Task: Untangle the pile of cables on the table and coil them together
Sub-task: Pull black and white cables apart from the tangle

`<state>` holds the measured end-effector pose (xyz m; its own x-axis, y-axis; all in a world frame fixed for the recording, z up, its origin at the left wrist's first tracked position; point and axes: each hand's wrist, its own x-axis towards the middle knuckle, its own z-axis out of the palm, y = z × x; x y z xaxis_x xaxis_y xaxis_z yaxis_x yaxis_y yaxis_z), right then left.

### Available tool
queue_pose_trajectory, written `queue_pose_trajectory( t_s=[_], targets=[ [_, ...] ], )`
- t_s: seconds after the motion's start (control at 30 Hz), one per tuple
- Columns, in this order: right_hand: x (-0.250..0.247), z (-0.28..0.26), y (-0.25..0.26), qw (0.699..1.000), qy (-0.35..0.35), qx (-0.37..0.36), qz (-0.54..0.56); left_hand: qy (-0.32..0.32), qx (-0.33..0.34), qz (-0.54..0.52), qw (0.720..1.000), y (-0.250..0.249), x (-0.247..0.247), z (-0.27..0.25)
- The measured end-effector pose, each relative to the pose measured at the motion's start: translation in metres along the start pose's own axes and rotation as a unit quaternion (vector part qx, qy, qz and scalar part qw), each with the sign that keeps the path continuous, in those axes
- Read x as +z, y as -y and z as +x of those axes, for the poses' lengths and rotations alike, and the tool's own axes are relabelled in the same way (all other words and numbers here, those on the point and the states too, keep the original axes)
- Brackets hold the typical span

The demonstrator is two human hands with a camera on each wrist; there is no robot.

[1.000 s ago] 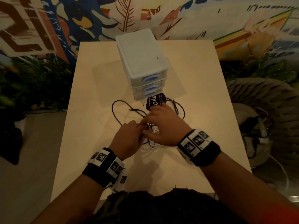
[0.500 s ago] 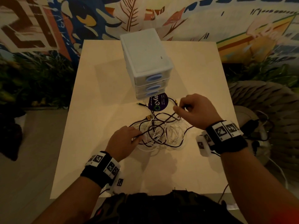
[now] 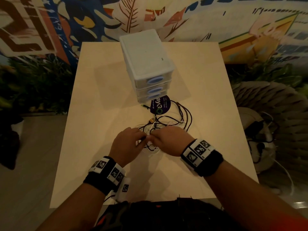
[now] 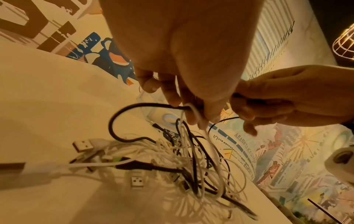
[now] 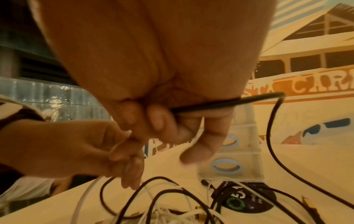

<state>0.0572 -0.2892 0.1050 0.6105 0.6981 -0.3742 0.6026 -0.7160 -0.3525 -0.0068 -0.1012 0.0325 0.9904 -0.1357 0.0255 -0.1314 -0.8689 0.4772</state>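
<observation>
Item 1, my left hand (image 3: 127, 144): fingers curled, pinching strands lifted from the pile, a white cable (image 4: 193, 109) looped over the fingertips w/ a black cable (image 4: 122, 113) arching away beside it. Hand sits just above the table (image 3: 103, 114), near its front-centre.

Item 2, my right hand (image 3: 170, 140): fingers closed round a black cable (image 5: 226, 101), which leaves the fist sideways, bends sharply & drops to the tabletop. A white strand also passes under the fingers; can't tell if it's gripped. Knuckles touching or nearly touching the left hand's.

Item 3, cable pile (image 3: 166, 124): tangled, front-centre of table, directly under & just beyond both hands. Thin white cords, smooth & round, many loose loops; thicker black cords, matte, maybe braided, hard to say. Flat metal USB plugs (image 4: 83, 145) at the left edge of the heap; gold-coloured connector (image 3: 151, 121) at the far side.

Item 4, round dark sticker (image 3: 159, 106): printed text, green ring logo; lies flat betw. pile & drawer unit, black loops crossing it.

Item 5, drawer unit (image 3: 146, 64): white plastic, boxy, 3 translucent drawers w/ pale blue oval pulls; stands mid-table, beyond the pile.

Item 6, table: pale, smooth, rectangular top.

Item 7, wrist bands (image 3: 201, 155): black, w/ white marker tiles, one per wrist.
</observation>
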Motion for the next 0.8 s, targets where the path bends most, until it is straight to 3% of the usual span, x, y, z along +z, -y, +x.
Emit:
queue_pose_trajectory(
  t_s=[0.1,0.27,0.5,0.67,0.8],
  targets=[
    [-0.005,-0.005,-0.014,0.997,-0.069,0.008,0.019,-0.010,-0.046,0.018,0.999,0.008,0.002,-0.005],
    [-0.036,-0.025,-0.051,0.986,-0.140,0.055,0.071,0.046,-0.121,-0.026,0.991,0.027,0.009,-0.012],
    [-0.040,-0.028,-0.062,0.977,-0.148,0.120,0.099,-0.043,-0.055,-0.061,0.996,0.013,0.000,-0.004],
    [-0.028,-0.014,-0.034,0.991,-0.085,0.047,0.092,-0.071,-0.001,-0.054,0.996,-0.003,-0.014,0.006],
    [-0.022,-0.001,-0.011,0.992,-0.089,-0.026,0.080,-0.062,-0.037,-0.082,0.994,-0.005,-0.012,0.008]
  ],
)
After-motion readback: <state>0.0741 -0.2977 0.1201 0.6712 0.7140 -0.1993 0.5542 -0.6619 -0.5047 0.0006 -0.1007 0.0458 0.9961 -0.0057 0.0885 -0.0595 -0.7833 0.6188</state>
